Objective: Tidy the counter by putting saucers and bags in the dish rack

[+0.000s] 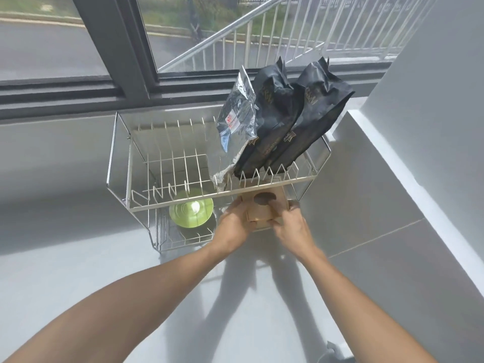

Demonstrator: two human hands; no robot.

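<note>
While both hands point(264, 221) grip the brown bag point(264, 205), it meets the rack's point(183, 203) front edge.

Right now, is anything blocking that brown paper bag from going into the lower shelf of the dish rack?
Nothing visible does. Both hands hold the brown bag at the lower shelf's open right side; the green saucer sits apart to its left.

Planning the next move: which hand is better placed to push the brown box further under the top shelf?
Probably the right hand: it sits behind the brown box, while the left hand steadies its side beside the green saucer.
</note>
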